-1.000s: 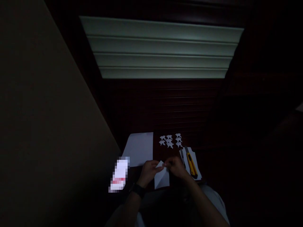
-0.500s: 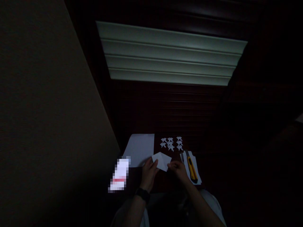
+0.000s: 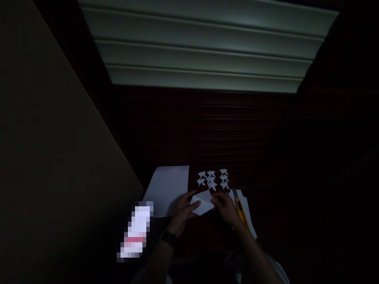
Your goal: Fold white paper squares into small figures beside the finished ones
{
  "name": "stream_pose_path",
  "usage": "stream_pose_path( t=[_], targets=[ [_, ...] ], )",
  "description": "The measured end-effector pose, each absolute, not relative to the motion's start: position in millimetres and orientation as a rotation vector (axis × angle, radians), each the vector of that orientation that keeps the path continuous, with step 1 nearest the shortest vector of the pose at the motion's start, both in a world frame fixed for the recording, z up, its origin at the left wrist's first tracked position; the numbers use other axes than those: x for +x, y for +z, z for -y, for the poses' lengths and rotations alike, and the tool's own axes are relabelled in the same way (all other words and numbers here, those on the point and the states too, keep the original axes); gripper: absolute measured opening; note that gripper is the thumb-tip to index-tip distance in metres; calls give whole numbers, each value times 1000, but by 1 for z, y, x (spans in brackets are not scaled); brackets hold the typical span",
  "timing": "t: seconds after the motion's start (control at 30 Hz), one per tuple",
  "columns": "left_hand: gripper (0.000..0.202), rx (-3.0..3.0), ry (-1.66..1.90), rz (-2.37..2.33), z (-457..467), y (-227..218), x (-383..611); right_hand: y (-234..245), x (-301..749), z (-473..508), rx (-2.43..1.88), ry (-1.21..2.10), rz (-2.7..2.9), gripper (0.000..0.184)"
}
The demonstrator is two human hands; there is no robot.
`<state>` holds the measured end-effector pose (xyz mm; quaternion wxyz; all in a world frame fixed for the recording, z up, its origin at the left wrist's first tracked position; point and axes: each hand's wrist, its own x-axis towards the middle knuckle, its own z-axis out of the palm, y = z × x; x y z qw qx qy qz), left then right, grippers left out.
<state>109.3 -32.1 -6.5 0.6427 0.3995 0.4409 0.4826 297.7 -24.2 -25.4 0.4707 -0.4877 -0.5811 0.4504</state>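
Note:
A small folded sheet of white paper (image 3: 203, 203) is held between both hands, low in the middle of the view. My left hand (image 3: 184, 210) grips its left side, thumb on top and fingers beneath. At its right edge, the fingertips of my right hand (image 3: 223, 204) pinch the paper. Just beyond the hands lie several small folded white paper figures (image 3: 211, 179) in loose groups. A yellow utility knife (image 3: 241, 211) rests on white paper (image 3: 248, 213) beside my right hand, partly covered by the forearm.
A large white sheet (image 3: 168, 191) lies to the left, close to my left hand. Further left glows a pixelated bright patch (image 3: 136, 228). A plain wall (image 3: 59, 157) rises on the left, and pale slats (image 3: 207, 47) stand behind the dark table.
The folded paper has been turned in the hands, and its outline differs. My right hand has shifted its hold along the edge. The whole view has tilted and moved nearer.

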Motion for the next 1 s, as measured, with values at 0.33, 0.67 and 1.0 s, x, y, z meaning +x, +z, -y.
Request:
stream_pose_path(
  t=[0.33, 0.67, 1.0],
  targets=[
    [38, 773, 1135, -1043, -18, -17, 108, -32, 274, -23, -1085, 1249, 1063, 47],
    [40, 647, 1127, -930, -31, -23, 98, -47, 261, -43, -1160, 1210, 1040, 40],
    [41, 670, 1078, -886, -36, -16, 102, -43, 261, -49, -1228, 1142, 1067, 34]
  ],
)
